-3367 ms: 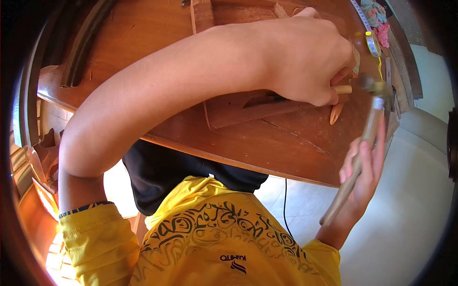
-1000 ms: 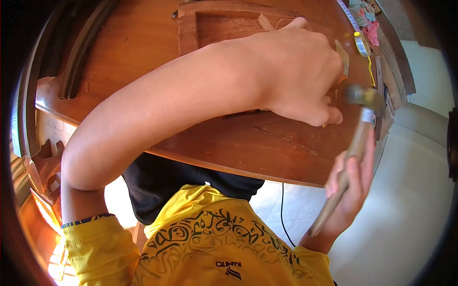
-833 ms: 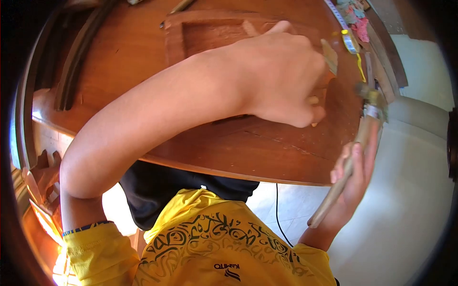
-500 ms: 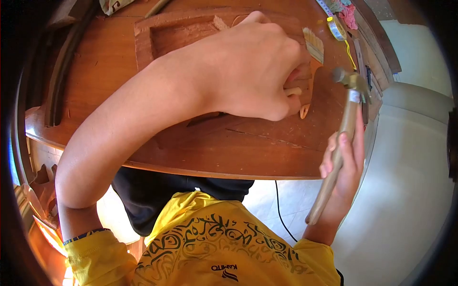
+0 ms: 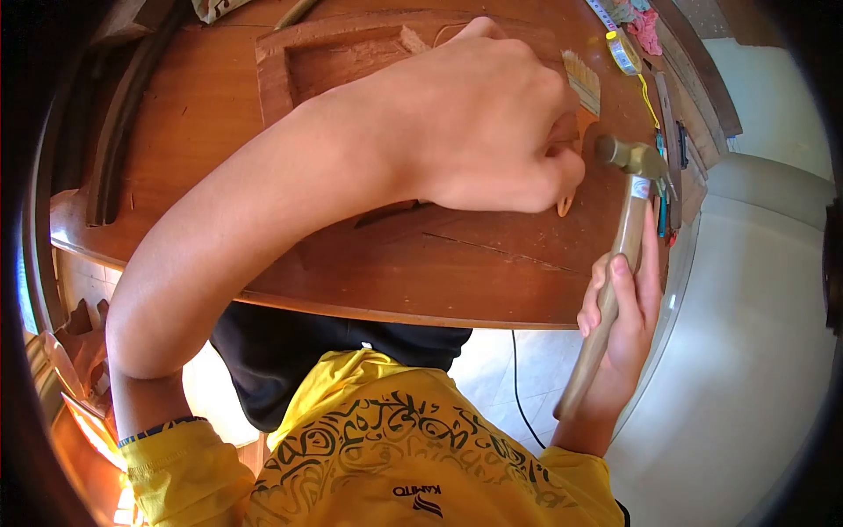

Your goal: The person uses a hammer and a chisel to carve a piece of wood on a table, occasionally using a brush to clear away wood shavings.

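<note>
Hammer (image 5: 627, 227) comes closer to the left hand (image 5: 500, 119).
Right hand (image 5: 630, 307) grips its handle (image 5: 580, 371); left is fisted, contents hidden.

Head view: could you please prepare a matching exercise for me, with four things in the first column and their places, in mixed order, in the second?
Things
1. brown wooden-handled hammer with metal head
2. flat brush with pale bristles
3. reddish-brown wooden piece with a raised border
4. round tape measure with yellow parts

Places
A. partly hidden behind the left forearm
B. close to the pink cloth
C. held in the right hand
D. right beside the knuckles of the left hand

Pairs: 1-C, 2-D, 3-A, 4-B
</note>
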Available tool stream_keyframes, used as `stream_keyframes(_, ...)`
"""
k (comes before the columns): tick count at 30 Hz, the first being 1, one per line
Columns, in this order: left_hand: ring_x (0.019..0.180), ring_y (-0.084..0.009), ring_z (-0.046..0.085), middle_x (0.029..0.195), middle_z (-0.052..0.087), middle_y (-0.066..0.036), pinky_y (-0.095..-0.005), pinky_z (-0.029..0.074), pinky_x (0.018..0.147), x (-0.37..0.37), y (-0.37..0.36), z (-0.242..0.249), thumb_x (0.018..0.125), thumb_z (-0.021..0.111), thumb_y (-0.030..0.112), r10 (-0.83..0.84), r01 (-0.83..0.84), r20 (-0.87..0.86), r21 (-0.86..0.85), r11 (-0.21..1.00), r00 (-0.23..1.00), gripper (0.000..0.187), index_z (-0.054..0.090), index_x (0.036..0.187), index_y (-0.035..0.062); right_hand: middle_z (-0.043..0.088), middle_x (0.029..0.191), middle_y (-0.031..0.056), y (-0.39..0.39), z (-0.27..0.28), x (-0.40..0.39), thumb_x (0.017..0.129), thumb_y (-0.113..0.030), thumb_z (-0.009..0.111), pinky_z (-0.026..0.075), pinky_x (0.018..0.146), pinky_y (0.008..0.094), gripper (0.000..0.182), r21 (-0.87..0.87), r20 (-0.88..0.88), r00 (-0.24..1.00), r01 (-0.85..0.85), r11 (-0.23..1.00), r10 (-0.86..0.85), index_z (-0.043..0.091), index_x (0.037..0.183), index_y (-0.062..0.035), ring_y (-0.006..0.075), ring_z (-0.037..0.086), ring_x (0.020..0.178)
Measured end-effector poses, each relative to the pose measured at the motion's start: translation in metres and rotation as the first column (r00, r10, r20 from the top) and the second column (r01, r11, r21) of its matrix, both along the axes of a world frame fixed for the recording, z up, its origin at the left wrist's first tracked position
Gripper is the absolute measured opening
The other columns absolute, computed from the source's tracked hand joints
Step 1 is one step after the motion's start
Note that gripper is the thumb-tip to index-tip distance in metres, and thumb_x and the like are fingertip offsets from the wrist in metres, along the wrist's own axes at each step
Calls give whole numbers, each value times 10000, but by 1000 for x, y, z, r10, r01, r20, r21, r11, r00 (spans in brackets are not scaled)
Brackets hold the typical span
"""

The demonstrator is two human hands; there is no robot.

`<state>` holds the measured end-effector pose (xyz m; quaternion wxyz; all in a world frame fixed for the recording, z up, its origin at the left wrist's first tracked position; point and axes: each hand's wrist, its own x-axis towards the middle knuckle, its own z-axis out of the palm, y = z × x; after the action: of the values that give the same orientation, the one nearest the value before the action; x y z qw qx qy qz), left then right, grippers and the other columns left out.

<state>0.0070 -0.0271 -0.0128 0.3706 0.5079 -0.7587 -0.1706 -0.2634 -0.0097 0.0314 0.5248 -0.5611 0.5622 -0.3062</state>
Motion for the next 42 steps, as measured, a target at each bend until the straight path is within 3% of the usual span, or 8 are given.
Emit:
stream_keyframes(10,984,-413,714,950,752,-257,-518,429,1058,0,-2,3,933,495,347,-15,15,-1,39,999,1000,471,779,896,-27,527,762,33,5,-7,-2,1060,-92,530,415,399,222,703,-5,-74,984,-160,987,159,237,1697,-136,67,444,460)
stream_keyframes(17,715,-404,667,675,672,-203,-521,481,846,-4,-7,-3,885,513,294,45,-44,6,-57,997,999,365,720,726,39,517,772,30,6,-7,-4,1057,-82,510,411,395,217,701,-43,-90,968,-240,970,235,227,1697,-128,66,447,462)
stream_keyframes(22,714,-407,664,664,660,-207,-527,473,830,-5,-3,-6,892,513,297,8,-11,-41,-76,997,999,379,695,687,36,508,760,25,3,0,2,1052,-78,520,393,409,225,717,-75,-88,996,19,997,-25,226,1702,-142,71,451,472)
stream_keyframes(26,715,-410,661,662,653,-214,-525,482,818,-2,-7,-5,899,507,302,39,-39,3,-71,997,999,382,665,690,25,514,792,23,17,-4,1,1069,-79,498,404,400,202,661,10,-91,978,-188,982,188,276,1689,-145,59,447,471)
stream_keyframes(30,724,-428,656,687,658,-227,-533,486,817,3,-4,-4,904,503,299,60,-60,0,-62,996,998,379,658,719,6,509,759,12,3,6,13,1052,-71,521,393,419,226,680,-103,-118,989,75,992,-87,288,1688,-136,67,442,473)
stream_keyframes(33,749,-436,660,717,667,-234,-545,482,853,4,-6,-4,905,505,298,27,-29,-31,-43,999,999,376,658,741,-4,499,753,6,13,-7,4,1052,-70,519,392,395,219,674,-30,-105,973,-209,977,205,292,1684,-133,66,442,466)
stream_keyframes(38,788,-415,680,744,682,-211,-534,480,912,5,-3,5,893,551,298,41,-43,120,16,999,992,322,669,795,14,560,779,25,-13,4,0,1049,-60,539,409,437,222,708,-104,-26,999,-26,994,24,253,1694,-121,67,476,498)
stream_keyframes(42,776,-365,721,731,715,-169,-498,480,962,1,2,-1,909,624,395,88,-60,193,-145,988,977,377,729,780,57,560,762,34,-13,0,-5,1067,-94,545,430,438,244,691,18,-57,950,-308,951,308,265,1695,-164,79,503,504)
